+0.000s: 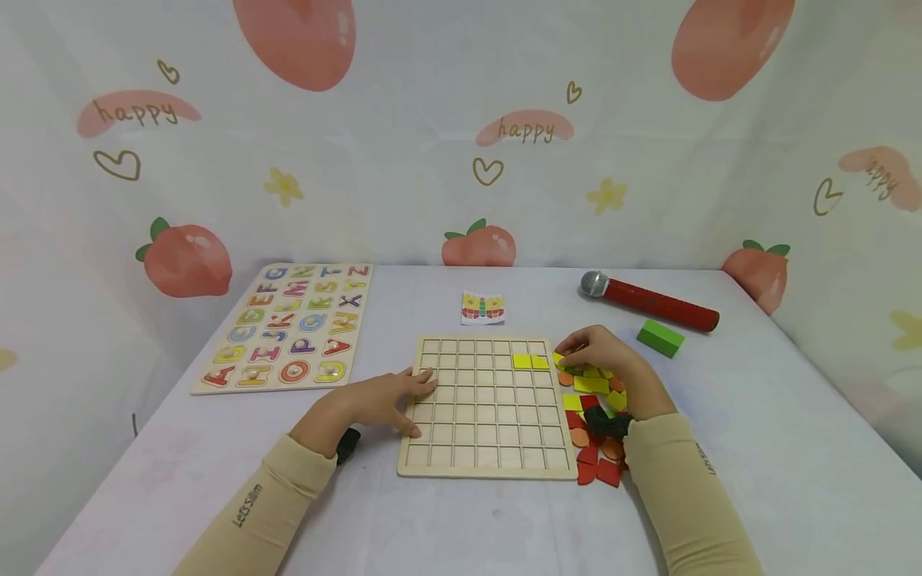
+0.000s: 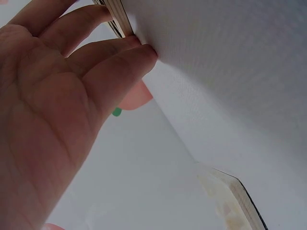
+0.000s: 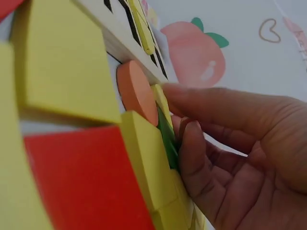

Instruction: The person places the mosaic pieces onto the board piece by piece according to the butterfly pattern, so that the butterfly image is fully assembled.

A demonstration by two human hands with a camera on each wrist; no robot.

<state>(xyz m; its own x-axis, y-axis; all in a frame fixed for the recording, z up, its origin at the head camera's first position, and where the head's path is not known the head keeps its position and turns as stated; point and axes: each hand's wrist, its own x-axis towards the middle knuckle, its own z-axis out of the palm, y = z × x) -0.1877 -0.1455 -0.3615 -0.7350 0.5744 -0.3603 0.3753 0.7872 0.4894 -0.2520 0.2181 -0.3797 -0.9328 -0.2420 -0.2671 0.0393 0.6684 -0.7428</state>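
Observation:
A pale wooden grid board (image 1: 475, 408) lies before me, with two yellow pieces (image 1: 522, 362) side by side in its upper right cells. My left hand (image 1: 382, 398) rests on the board's left edge with fingers spread; its fingertips touch the rim in the left wrist view. Just off the upper right edge, my right hand (image 1: 601, 356) pinches a small yellow piece (image 3: 160, 98), partly hidden by the fingers. Under and beside that hand lie yellow, red, orange and green pieces, including an orange disc (image 3: 136, 91) and a red square (image 3: 88, 177).
Behind the board lies a small card with a butterfly pattern (image 1: 483, 308). An alphabet puzzle board (image 1: 284, 328) is at the left. At the back right are a red microphone (image 1: 655, 304) and a green block (image 1: 660, 338). A printed cloth (image 1: 403, 160) hangs behind.

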